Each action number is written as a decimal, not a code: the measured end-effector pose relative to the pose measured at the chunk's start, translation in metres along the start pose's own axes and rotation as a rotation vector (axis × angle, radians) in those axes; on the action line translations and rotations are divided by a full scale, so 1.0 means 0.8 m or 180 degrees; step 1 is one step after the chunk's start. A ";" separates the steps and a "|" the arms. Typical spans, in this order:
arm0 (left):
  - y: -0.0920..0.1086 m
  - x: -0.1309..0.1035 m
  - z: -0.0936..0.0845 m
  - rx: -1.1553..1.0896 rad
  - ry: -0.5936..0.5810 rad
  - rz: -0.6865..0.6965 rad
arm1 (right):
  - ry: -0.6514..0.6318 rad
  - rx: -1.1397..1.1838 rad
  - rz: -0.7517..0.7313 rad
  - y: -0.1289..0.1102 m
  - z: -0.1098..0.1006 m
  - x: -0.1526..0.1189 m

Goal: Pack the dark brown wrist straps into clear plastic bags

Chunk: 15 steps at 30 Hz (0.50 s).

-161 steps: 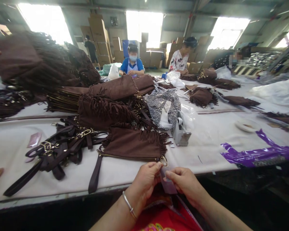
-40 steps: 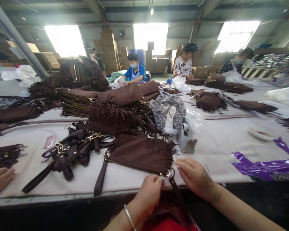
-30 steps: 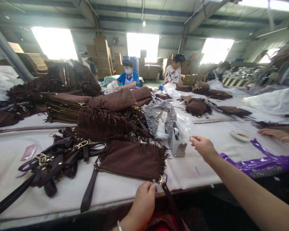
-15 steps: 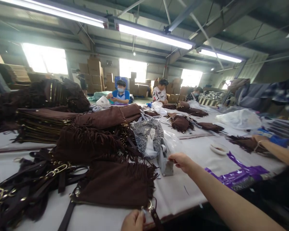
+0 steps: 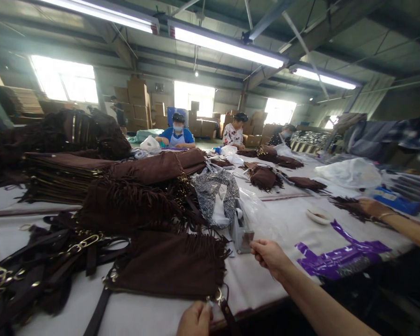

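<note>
Lying flat at the near side of the table (image 5: 257,280): brown fringed bag (image 5: 171,266). Pinching with left hand (image 5: 195,318) at its near right corner, on something small and pale — cannot tell what. Extended to tape dispenser (image 5: 243,238) with right hand (image 5: 269,255), thumb and finger closed together at its front end; cannot make out anything between. Judged partway: already fitted with right strap (image 5: 227,312), apparently also left strap (image 5: 98,310); corner probably unfinished. Heaped at left, unattached as far as visible: loose straps (image 5: 61,280).
</note>
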<state>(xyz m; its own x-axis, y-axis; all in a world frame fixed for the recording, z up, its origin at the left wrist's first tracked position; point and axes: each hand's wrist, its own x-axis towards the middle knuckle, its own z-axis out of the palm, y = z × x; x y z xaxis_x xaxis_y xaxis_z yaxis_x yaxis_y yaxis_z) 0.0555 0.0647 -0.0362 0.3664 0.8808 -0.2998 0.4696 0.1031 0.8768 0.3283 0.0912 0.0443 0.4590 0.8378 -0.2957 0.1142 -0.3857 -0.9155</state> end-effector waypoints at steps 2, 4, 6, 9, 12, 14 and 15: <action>0.008 -0.007 -0.001 -0.0036 0.0033 -0.0011 | 0.0056 -0.0179 -0.0043 0.003 -0.001 0.010; 0.017 -0.016 -0.001 -0.0126 0.0126 -0.0066 | 0.0049 -0.0401 -0.0066 0.005 -0.005 0.012; 0.026 -0.025 0.000 -0.0231 0.0237 -0.0066 | -0.0085 -0.0570 -0.0070 0.006 -0.006 0.000; 0.036 -0.035 0.001 -0.0292 0.0316 0.0040 | -0.0989 -0.0671 -0.0161 0.001 0.004 -0.040; 0.041 -0.040 0.004 -0.0289 0.0327 0.0079 | -0.2143 -0.0762 -0.0159 -0.009 0.033 -0.089; 0.043 -0.042 0.006 -0.0251 0.0327 0.0113 | -0.2387 -0.0758 -0.0022 -0.011 0.059 -0.110; 0.044 -0.043 0.006 -0.0219 0.0329 0.0150 | -0.2385 -0.0741 0.0059 -0.009 0.071 -0.116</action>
<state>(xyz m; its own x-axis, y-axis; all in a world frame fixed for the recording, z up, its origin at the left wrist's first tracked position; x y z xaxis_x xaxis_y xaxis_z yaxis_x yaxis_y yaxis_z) 0.0631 0.0355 0.0030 0.3004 0.9280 -0.2204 0.3963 0.0888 0.9138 0.2344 0.0383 0.0630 -0.2449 0.8359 -0.4912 0.3320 -0.4037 -0.8525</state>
